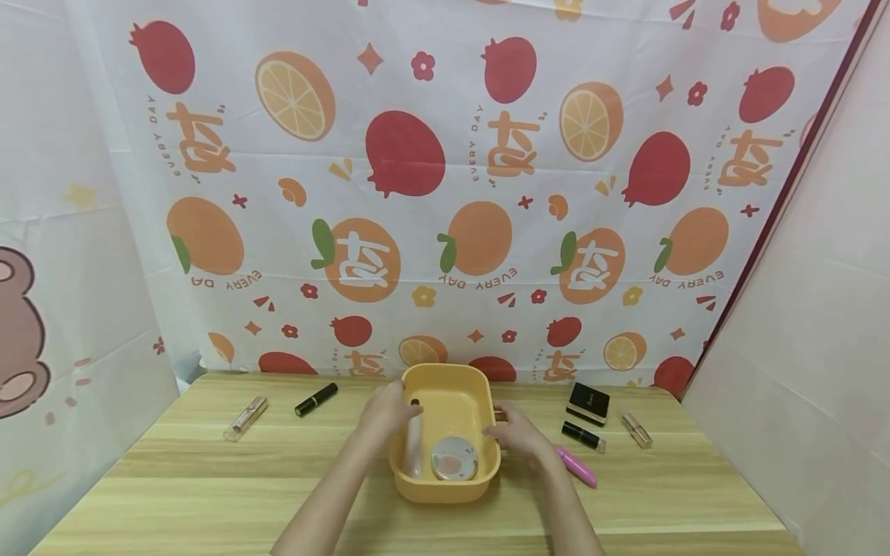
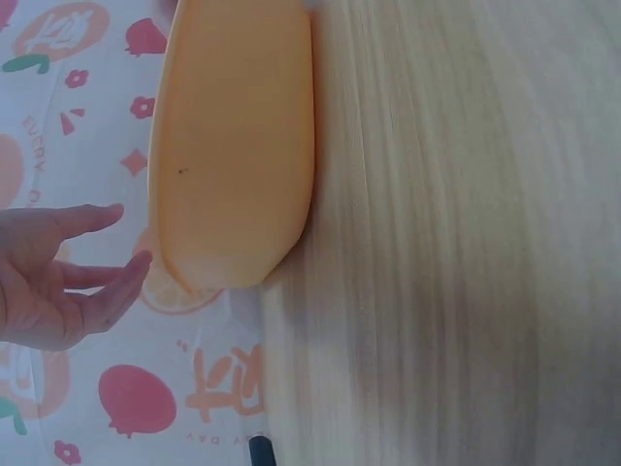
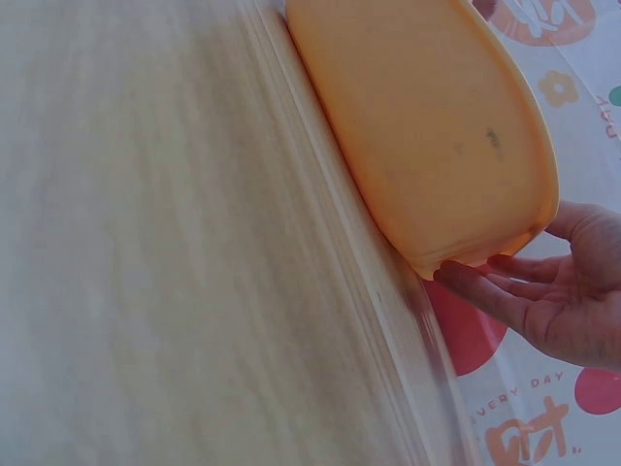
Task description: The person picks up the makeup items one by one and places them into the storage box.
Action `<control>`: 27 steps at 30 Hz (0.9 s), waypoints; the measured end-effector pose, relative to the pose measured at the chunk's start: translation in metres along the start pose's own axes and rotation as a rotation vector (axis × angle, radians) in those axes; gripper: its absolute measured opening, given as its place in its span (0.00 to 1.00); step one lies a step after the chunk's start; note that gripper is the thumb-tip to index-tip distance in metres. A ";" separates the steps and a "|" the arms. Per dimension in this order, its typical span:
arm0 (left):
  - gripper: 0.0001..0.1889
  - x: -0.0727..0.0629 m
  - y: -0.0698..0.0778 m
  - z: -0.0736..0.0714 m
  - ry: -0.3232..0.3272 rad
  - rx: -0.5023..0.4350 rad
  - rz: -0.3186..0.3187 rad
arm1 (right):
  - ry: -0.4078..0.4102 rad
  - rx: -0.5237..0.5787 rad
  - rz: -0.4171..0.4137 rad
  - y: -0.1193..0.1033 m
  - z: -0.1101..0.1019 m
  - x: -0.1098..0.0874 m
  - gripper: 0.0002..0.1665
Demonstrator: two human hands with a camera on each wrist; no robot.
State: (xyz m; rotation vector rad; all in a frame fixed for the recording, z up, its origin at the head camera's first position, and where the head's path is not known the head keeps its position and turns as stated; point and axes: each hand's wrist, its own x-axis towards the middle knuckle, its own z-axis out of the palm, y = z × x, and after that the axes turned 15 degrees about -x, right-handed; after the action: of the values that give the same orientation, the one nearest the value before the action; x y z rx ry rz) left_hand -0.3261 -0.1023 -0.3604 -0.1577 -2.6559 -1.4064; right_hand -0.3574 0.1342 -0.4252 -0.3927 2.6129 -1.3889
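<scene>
A yellow plastic bin [image 1: 445, 492] sits on the table between both hands. Inside it lie a round container with a patterned pale lid [image 1: 455, 458] and a slim translucent tube [image 1: 413, 444] with a dark top. My left hand [image 1: 386, 410] is at the bin's left rim; in the left wrist view its thumb and fingers are spread, just short of the bin wall [image 2: 233, 146]. On the opposite side, my right hand [image 3: 572, 282] grips the bin's edge, fingers against the outer wall and thumb partly hidden behind the rim. In the head view it is at the right rim.
Left of the bin lie a clear-and-gold tube [image 1: 246, 418] and a black tube [image 1: 316, 400]. To its right are a black square case [image 1: 588, 404], a black tube with a clear end [image 1: 583, 436], a pink tube [image 1: 576, 466] and a gold-toned tube [image 1: 636, 429]. A fruit-print curtain [image 1: 445, 177] hangs behind.
</scene>
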 end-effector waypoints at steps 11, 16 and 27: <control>0.25 0.000 -0.003 -0.005 -0.006 -0.013 -0.008 | -0.005 0.004 0.002 0.001 0.000 0.001 0.37; 0.25 0.001 -0.005 -0.006 0.004 -0.028 0.008 | -0.007 0.000 -0.001 0.002 0.000 0.002 0.36; 0.26 0.002 -0.012 -0.008 0.015 -0.066 0.000 | -0.001 -0.013 -0.011 0.002 0.001 0.002 0.36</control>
State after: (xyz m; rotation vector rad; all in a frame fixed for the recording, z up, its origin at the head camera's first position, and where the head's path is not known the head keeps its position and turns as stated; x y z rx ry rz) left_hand -0.3293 -0.1156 -0.3654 -0.1531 -2.5988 -1.4894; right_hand -0.3596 0.1341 -0.4270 -0.4108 2.6239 -1.3755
